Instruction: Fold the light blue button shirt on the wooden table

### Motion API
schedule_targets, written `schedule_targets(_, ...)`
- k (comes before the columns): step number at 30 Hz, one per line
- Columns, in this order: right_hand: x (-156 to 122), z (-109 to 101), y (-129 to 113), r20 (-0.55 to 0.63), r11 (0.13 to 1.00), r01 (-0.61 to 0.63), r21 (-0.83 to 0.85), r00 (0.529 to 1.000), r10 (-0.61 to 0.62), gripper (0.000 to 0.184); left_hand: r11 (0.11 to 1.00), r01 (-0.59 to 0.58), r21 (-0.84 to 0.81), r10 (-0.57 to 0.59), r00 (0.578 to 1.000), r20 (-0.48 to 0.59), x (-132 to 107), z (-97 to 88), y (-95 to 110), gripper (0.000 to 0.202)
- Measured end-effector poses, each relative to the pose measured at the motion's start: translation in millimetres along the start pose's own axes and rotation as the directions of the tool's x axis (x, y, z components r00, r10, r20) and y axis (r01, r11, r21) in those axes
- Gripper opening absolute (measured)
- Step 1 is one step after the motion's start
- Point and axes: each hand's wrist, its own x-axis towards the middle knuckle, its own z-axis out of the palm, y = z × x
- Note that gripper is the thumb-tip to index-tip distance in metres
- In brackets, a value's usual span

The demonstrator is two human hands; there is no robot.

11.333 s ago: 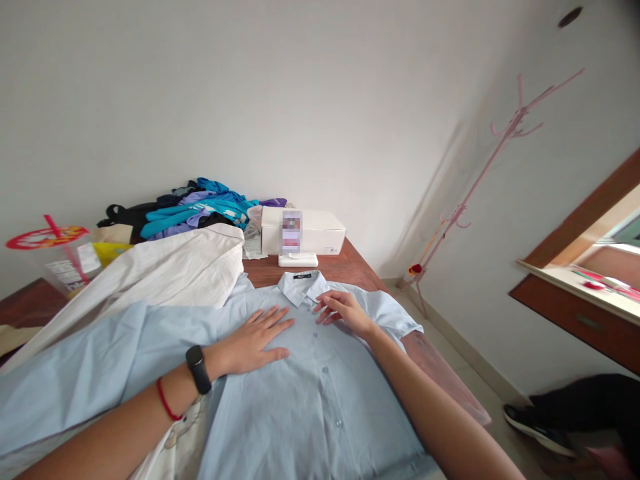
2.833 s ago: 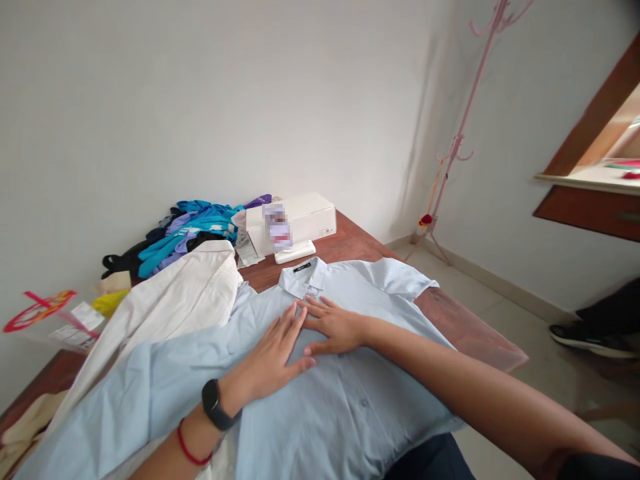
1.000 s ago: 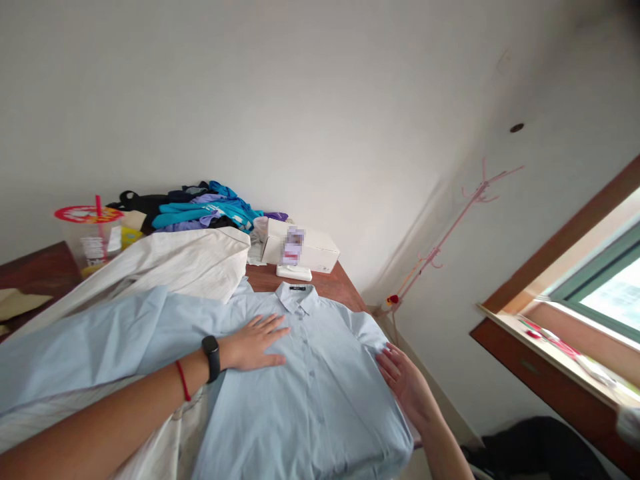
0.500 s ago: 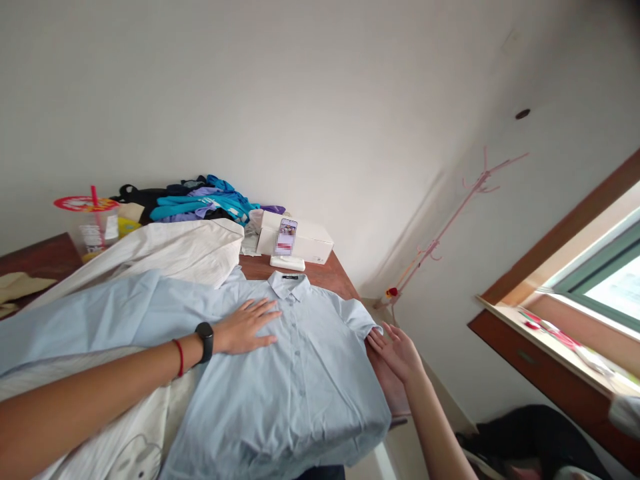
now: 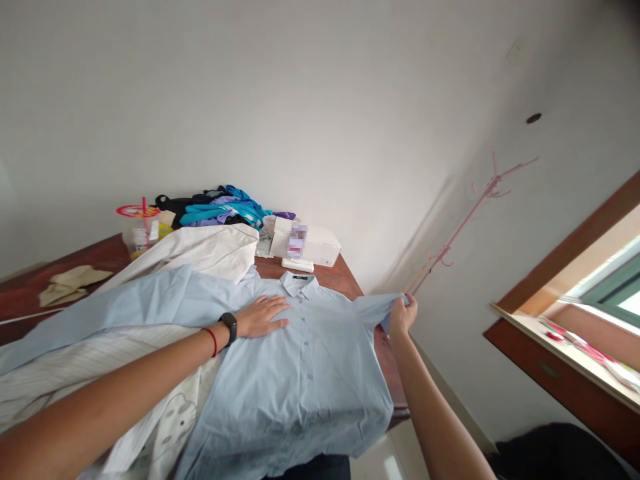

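Head view: left hand [image 5: 261, 318] lies splayed on the blue shirt [image 5: 330, 353]; right hand [image 5: 403, 316] clamps its sleeve [image 5: 374, 309]. The collar label [image 5: 301, 278] is unreadable.

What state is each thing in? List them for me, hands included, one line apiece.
Blue shirt, spread out, front up
Sleeve, stretched out sideways
Left hand, open, flat on the shirt
Right hand, closed on the sleeve's end
White garment, partly covered
Cup, upright, lidded, straw in
Box, shut
Phone, propped up, screen blurred
Clothes pile, crumpled
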Motion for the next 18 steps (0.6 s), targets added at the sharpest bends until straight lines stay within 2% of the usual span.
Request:
schedule_targets(1,-6,7,-12,-0.063,0.998,0.054,-0.037,0.996,-0.057,0.046,0.997,0.025,-0.077,-0.029,0.999,-0.046,2,-1.9,-1,0.066)
schedule_targets(2,-16,17,-22,-0.152,0.971,0.173,-0.166,0.968,-0.199,0.049,0.987,0.048,-0.152,-0.063,0.993,-0.097,4,-4.8,-2,0.069)
schedule_targets(3,-30,28,-30,-0.129,0.913,0.306,-0.268,0.928,-0.349,0.050,0.977,0.066,-0.205,-0.097,0.984,-0.148,5,-8.6,-3,0.073)
schedule_targets(4,-46,41,-34,0.005,0.838,0.446,-0.314,0.883,-0.469,0.048,0.964,0.083,-0.254,-0.136,0.971,-0.199,7,-13.2,-4,0.077)
schedule_targets(5,-63,55,-35,0.207,0.753,0.580,-0.311,0.815,-0.542,0.046,0.944,0.102,-0.314,-0.184,0.953,-0.241,8,-18.1,-5,0.081)
schedule_targets(6,-80,68,-32,0.405,0.672,0.685,-0.282,0.720,-0.563,0.046,0.901,0.120,-0.417,-0.249,0.929,-0.272,9,-23.1,-5,0.084)
schedule_targets(7,-96,79,-25,0.548,0.614,0.749,-0.247,0.631,-0.549,0.048,0.828,0.127,-0.546,-0.322,0.905,-0.278,10,-27.6,-6,0.086)
schedule_targets(8,-109,87,-17,0.627,0.592,0.775,-0.221,0.578,-0.522,0.049,0.728,0.124,-0.675,-0.388,0.885,-0.256,10,-31.3,-6,0.089)
schedule_targets(9,-118,93,-8,0.664,0.609,0.765,-0.209,0.568,-0.487,0.045,0.614,0.120,-0.780,-0.437,0.874,-0.210,11,-33.9,-6,0.090)
schedule_targets(10,-123,96,1,0.677,0.647,0.737,-0.195,0.579,-0.454,0.040,0.518,0.123,-0.847,-0.460,0.874,-0.154,11,-35.4,-6,0.091)
schedule_targets(12,-123,96,15,0.639,0.735,0.659,-0.159,0.636,-0.432,0.033,0.434,0.158,-0.887,-0.452,0.890,-0.062,12,-35.7,-7,0.093)
schedule_targets(15,-110,89,23,0.519,0.848,0.527,-0.054,0.740,-0.428,0.031,0.425,0.234,-0.875,-0.432,0.901,0.032,14,-34.6,-10,0.092)
schedule_targets(18,-98,83,22,0.428,0.938,0.345,0.037,0.843,-0.326,0.036,0.440,0.290,-0.850,-0.413,0.906,0.096,16,-37.7,-13,0.089)
